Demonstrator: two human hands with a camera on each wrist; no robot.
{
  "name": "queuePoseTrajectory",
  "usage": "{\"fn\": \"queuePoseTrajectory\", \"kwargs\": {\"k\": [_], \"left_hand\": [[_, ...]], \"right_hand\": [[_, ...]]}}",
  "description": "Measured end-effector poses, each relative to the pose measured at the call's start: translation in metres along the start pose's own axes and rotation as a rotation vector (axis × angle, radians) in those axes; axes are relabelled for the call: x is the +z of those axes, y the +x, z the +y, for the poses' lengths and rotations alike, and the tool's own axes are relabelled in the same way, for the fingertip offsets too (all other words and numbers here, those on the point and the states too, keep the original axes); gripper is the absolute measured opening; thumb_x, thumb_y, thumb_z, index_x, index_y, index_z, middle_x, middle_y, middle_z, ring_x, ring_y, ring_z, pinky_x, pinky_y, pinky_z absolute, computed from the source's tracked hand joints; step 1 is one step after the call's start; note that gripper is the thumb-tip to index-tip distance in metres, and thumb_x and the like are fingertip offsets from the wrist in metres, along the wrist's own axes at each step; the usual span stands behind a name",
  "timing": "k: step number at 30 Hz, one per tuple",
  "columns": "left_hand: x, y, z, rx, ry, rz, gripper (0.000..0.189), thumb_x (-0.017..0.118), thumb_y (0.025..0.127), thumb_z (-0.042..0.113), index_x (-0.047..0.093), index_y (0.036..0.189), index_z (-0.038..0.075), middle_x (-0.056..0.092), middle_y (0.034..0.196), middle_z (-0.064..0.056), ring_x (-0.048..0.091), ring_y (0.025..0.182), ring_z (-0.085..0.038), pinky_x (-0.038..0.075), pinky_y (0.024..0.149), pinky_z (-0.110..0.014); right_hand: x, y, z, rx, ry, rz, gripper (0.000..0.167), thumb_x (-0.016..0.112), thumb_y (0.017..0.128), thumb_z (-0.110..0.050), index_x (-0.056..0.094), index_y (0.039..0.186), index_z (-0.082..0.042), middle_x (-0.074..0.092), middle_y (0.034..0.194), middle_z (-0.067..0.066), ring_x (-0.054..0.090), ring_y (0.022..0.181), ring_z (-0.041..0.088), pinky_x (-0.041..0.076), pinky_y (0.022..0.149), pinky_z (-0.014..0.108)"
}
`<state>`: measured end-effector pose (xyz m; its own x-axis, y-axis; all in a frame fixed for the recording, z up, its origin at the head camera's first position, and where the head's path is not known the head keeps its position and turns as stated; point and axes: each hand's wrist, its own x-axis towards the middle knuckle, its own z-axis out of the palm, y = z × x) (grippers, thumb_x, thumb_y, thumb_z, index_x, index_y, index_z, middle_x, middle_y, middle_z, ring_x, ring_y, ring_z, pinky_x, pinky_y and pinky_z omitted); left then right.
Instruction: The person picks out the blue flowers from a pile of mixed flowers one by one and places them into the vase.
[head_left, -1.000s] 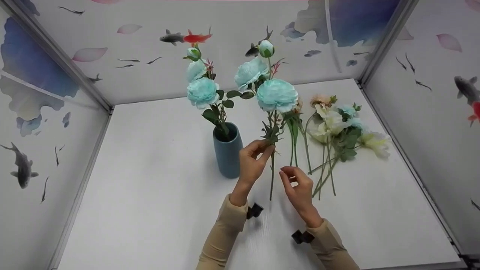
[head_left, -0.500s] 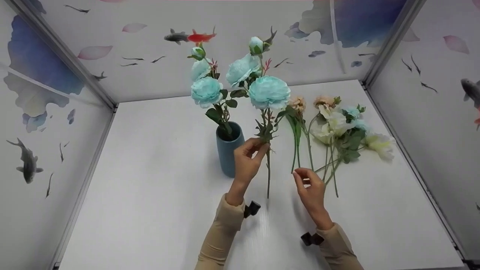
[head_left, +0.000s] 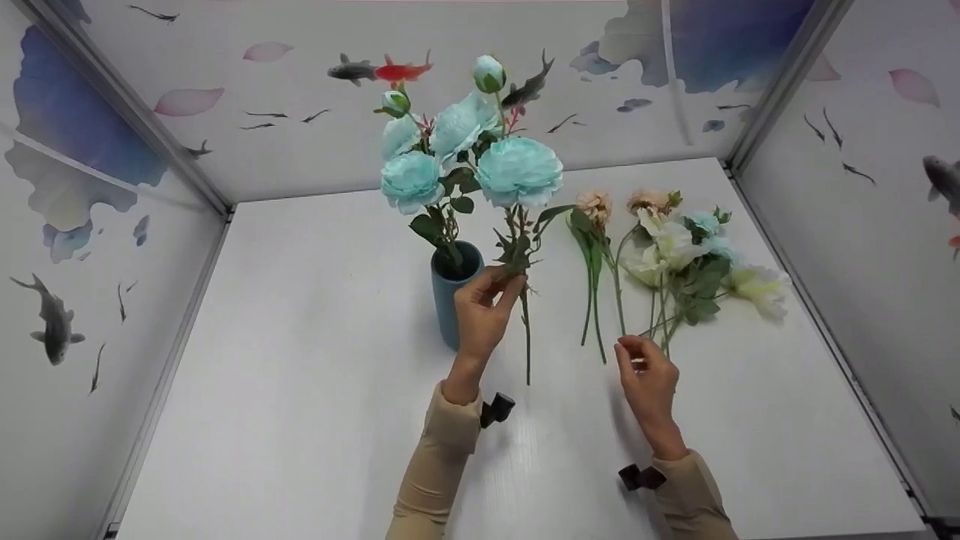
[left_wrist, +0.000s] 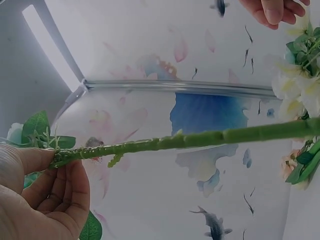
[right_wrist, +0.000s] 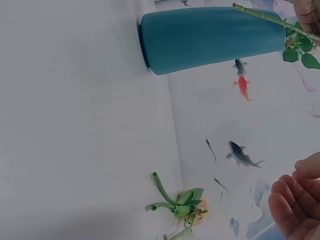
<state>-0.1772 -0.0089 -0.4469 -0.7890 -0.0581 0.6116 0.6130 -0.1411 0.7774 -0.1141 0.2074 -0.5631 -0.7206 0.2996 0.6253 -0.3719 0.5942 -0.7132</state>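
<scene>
My left hand [head_left: 484, 322] pinches the stem of an artificial flower spray [head_left: 519, 172] with light turquoise blooms and a bud, just below its leaves. The spray stands upright, its bare stem [left_wrist: 200, 140] hanging free below the fingers. Right behind that hand is a blue vase [head_left: 444, 311], holding a similar turquoise spray [head_left: 411, 182]. My right hand [head_left: 651, 390] hovers over the table at the right, fingers loosely curled and thumb near the fingertips, with nothing visible between them. The stems of the lying flowers are nearest to it.
On the right of the white table [head_left: 315, 360] lie peach flowers [head_left: 595, 206], white lilies [head_left: 671, 244] and a smaller turquoise flower [head_left: 703, 223], stems toward me. Printed walls enclose the table at the back and both sides.
My left hand has carried the turquoise spray leftward and slightly up, closer to the vase, so its blooms now overlap the spray there. The right hand has moved to the right, away from it.
</scene>
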Motion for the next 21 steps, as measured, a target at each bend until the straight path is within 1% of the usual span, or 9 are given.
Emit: {"fn": "queuePoseTrajectory", "kwargs": {"k": [5, 7, 12, 14, 17, 21], "left_hand": [[-0.003, 0.003, 0.002, 0.025, 0.014, 0.013, 0.01, 0.065, 0.081, -0.009, 0.064, 0.09, -0.014, 0.064, 0.084, -0.025, 0.063, 0.077, -0.014, 0.053, 0.07, -0.027], [-0.006, 0.004, 0.003, 0.028, 0.025, 0.022, 0.011, 0.065, 0.081, -0.008, 0.064, 0.091, -0.014, 0.064, 0.084, -0.024, 0.063, 0.077, -0.014, 0.053, 0.07, -0.028], [-0.012, 0.007, 0.007, 0.011, 0.043, 0.048, 0.011, 0.065, 0.082, -0.007, 0.065, 0.092, -0.012, 0.065, 0.085, -0.022, 0.064, 0.078, -0.017, 0.053, 0.072, -0.03], [-0.013, 0.009, 0.008, 0.005, 0.044, 0.06, 0.011, 0.065, 0.082, -0.007, 0.065, 0.092, -0.012, 0.065, 0.084, -0.022, 0.064, 0.078, -0.017, 0.053, 0.073, -0.03], [-0.015, 0.011, 0.009, 0.004, 0.042, 0.076, 0.01, 0.065, 0.081, -0.009, 0.064, 0.091, -0.012, 0.064, 0.084, -0.023, 0.063, 0.077, -0.015, 0.052, 0.072, -0.028], [-0.017, 0.013, 0.01, 0.011, 0.041, 0.088, 0.01, 0.064, 0.081, -0.011, 0.064, 0.09, -0.013, 0.064, 0.083, -0.023, 0.063, 0.077, -0.014, 0.052, 0.071, -0.027]], "right_hand": [[-0.003, 0.001, 0.003, 0.019, -0.004, 0.0, 0.009, 0.069, 0.077, 0.009, 0.067, 0.084, 0.004, 0.065, 0.071, 0.011, 0.056, 0.062, 0.008, 0.041, 0.056, 0.008], [-0.005, 0.001, 0.005, 0.024, -0.006, 0.003, 0.008, 0.07, 0.077, 0.009, 0.067, 0.083, 0.004, 0.065, 0.07, 0.011, 0.057, 0.062, 0.009, 0.041, 0.056, 0.008], [-0.01, 0.0, 0.01, 0.049, -0.026, 0.015, 0.007, 0.07, 0.078, 0.006, 0.069, 0.083, 0.002, 0.065, 0.071, 0.01, 0.056, 0.061, 0.01, 0.04, 0.056, 0.007], [-0.012, -0.001, 0.012, 0.071, -0.038, 0.017, 0.007, 0.07, 0.078, 0.006, 0.069, 0.084, 0.002, 0.065, 0.071, 0.01, 0.055, 0.062, 0.008, 0.04, 0.056, 0.007], [-0.015, -0.002, 0.014, 0.097, -0.046, 0.015, 0.007, 0.069, 0.078, 0.007, 0.068, 0.085, 0.003, 0.065, 0.072, 0.012, 0.054, 0.063, 0.007, 0.039, 0.056, 0.006], [-0.018, -0.003, 0.017, 0.114, -0.039, 0.014, 0.008, 0.068, 0.078, 0.009, 0.068, 0.085, 0.004, 0.065, 0.073, 0.013, 0.055, 0.063, 0.009, 0.04, 0.055, 0.006]]}}
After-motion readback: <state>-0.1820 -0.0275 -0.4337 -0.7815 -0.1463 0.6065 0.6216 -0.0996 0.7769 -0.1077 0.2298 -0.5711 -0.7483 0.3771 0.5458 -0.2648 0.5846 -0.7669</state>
